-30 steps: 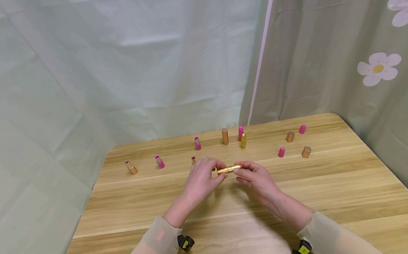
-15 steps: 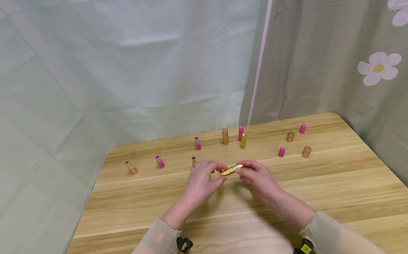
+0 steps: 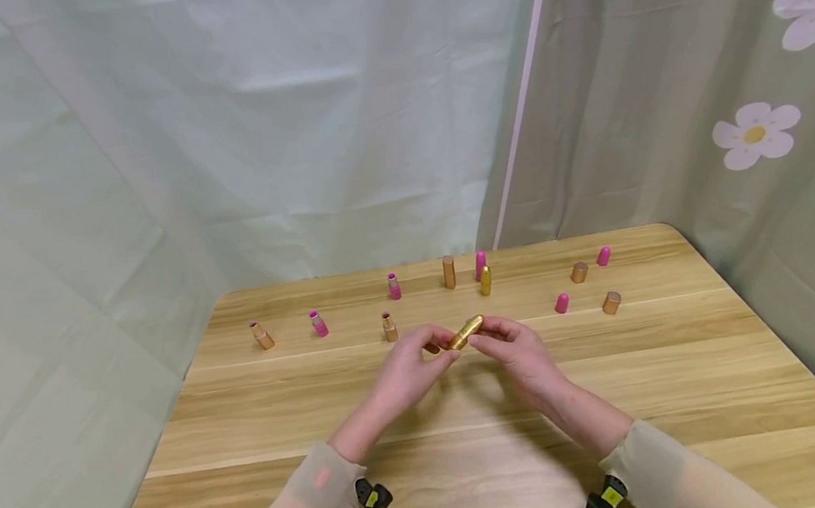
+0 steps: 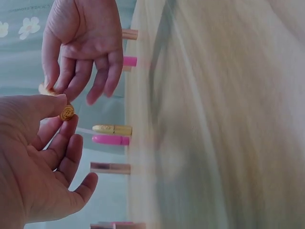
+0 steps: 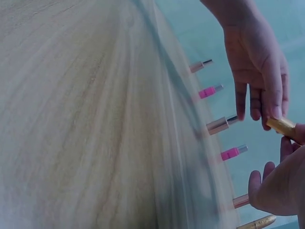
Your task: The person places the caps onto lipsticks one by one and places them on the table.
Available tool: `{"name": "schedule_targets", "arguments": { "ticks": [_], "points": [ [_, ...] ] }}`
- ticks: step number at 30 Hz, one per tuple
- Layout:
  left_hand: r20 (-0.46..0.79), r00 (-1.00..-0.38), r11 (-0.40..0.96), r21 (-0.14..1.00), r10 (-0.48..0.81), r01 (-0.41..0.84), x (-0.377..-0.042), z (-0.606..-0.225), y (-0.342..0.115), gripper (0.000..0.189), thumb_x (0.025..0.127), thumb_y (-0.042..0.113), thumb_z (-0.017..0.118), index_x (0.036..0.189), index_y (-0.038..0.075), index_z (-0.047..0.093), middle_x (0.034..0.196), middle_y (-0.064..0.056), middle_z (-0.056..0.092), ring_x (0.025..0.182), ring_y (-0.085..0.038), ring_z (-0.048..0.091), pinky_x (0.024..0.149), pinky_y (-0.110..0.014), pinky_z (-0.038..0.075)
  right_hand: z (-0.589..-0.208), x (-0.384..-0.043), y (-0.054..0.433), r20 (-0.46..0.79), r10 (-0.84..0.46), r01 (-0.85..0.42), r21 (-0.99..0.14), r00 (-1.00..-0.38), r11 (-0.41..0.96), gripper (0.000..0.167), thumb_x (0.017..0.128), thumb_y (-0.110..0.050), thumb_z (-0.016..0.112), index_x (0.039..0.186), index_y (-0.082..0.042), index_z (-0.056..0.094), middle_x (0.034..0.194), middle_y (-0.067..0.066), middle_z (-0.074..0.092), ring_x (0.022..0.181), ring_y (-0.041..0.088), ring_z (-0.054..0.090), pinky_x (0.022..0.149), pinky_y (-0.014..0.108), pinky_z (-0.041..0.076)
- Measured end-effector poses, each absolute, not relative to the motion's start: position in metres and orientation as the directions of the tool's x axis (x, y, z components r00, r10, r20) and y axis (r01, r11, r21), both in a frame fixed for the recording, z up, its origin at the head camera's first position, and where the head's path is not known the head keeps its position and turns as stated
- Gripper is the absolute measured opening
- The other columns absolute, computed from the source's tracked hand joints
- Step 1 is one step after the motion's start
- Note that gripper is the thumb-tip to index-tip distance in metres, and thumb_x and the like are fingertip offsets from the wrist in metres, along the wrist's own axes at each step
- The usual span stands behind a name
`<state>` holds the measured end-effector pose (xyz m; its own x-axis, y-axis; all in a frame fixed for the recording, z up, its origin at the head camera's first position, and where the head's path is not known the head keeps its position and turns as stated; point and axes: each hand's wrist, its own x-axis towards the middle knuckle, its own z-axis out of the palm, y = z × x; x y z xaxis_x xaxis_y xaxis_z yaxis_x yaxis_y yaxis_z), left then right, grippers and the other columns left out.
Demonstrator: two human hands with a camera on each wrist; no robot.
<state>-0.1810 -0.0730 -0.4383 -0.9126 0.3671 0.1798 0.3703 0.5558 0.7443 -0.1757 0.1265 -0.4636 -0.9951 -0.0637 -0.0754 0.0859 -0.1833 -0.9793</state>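
A gold patterned lipstick tube (image 3: pixel 467 332), closed end to end, is held above the table between both hands. My left hand (image 3: pixel 407 367) pinches its lower, near end between thumb and fingers. With thumb and fingertips, my right hand (image 3: pixel 524 360) pinches the upper part, and the tube's rounded tip points away to the right. In the left wrist view, the round embossed base (image 4: pixel 67 112) of the tube shows at the left fingertips. The right wrist view has the tube's side (image 5: pixel 281 125) visible between the two hands.
Behind the hands stand a capped copper lipstick (image 3: pixel 449 273), a pink one (image 3: pixel 480 266) and a gold one (image 3: pixel 486 281). Uncapped pink (image 3: pixel 319 323) and copper (image 3: pixel 262 335) tubes stand left. Pink (image 3: pixel 562 303) and copper caps (image 3: pixel 612 303) stand right. Curtains (image 3: pixel 333 128) rise behind the table.
The gold lipstick has turned from nearly level to a slant, its rounded end swinging up and away. My left hand has shifted slightly down, uncovering a copper tube behind it.
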Motion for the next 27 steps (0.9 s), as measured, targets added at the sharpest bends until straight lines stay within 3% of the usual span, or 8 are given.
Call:
{"name": "schedule_targets", "arguments": {
  "ticks": [6, 15, 18, 22, 27],
  "points": [
    [0.138, -0.933, 0.475, 0.83, 0.331, 0.292, -0.177, -0.441, -0.07, 0.018, 0.095, 0.021, 0.075, 0.111, 0.013, 0.07, 0.101, 0.005, 0.069, 0.101, -0.019, 0.062, 0.093, -0.05, 0.05, -0.463, -0.174, 0.123, -0.059, -0.08, 0.07, -0.987, -0.995, -0.143, 0.034, 0.092, -0.009, 0.076, 0.121, 0.007, 0.067, 0.112, 0.007, 0.07, 0.107, 0.018, 0.062, 0.098, 0.033, 0.047],
    [0.105, -0.933, 0.508, 0.814, 0.345, 0.28, -0.177, -0.443, -0.072, 0.025, 0.094, 0.023, 0.076, 0.116, 0.012, 0.068, 0.106, 0.002, 0.07, 0.104, -0.02, 0.063, 0.092, -0.045, 0.051, -0.465, -0.178, 0.123, -0.041, -0.091, 0.047, -0.997, -0.995, -0.067, 0.031, 0.091, -0.012, 0.079, 0.116, 0.003, 0.069, 0.111, 0.009, 0.07, 0.105, 0.019, 0.062, 0.091, 0.029, 0.051],
    [0.111, -0.913, 0.598, 0.723, 0.393, 0.345, -0.177, -0.447, -0.075, 0.038, 0.096, 0.028, 0.074, 0.128, 0.009, 0.065, 0.115, -0.004, 0.07, 0.11, -0.024, 0.063, 0.096, -0.045, 0.052, -0.468, -0.186, 0.128, -0.013, -0.072, 0.016, -0.999, -0.997, -0.029, 0.03, 0.09, -0.009, 0.078, 0.115, 0.005, 0.069, 0.108, 0.01, 0.071, 0.102, 0.018, 0.063, 0.09, 0.028, 0.052],
    [0.111, -0.874, 0.728, 0.509, 0.473, 0.459, -0.174, -0.454, -0.081, 0.052, 0.099, 0.037, 0.069, 0.142, 0.011, 0.059, 0.133, -0.008, 0.065, 0.124, -0.028, 0.058, 0.107, -0.048, 0.045, -0.468, -0.199, 0.139, 0.028, -0.049, -0.033, -0.993, -0.998, 0.117, 0.028, 0.091, -0.007, 0.077, 0.114, 0.006, 0.07, 0.107, 0.013, 0.072, 0.1, 0.019, 0.065, 0.086, 0.026, 0.052],
    [0.1, -0.833, 0.778, 0.309, 0.545, 0.547, -0.167, -0.457, -0.088, 0.06, 0.099, 0.046, 0.066, 0.148, 0.015, 0.054, 0.143, -0.008, 0.058, 0.132, -0.03, 0.051, 0.113, -0.051, 0.037, -0.471, -0.216, 0.156, 0.099, -0.044, -0.108, -0.93, -0.994, 0.352, 0.025, 0.093, -0.015, 0.077, 0.112, 0.0, 0.072, 0.108, 0.012, 0.073, 0.106, 0.026, 0.065, 0.096, 0.04, 0.05]
  ]
}}
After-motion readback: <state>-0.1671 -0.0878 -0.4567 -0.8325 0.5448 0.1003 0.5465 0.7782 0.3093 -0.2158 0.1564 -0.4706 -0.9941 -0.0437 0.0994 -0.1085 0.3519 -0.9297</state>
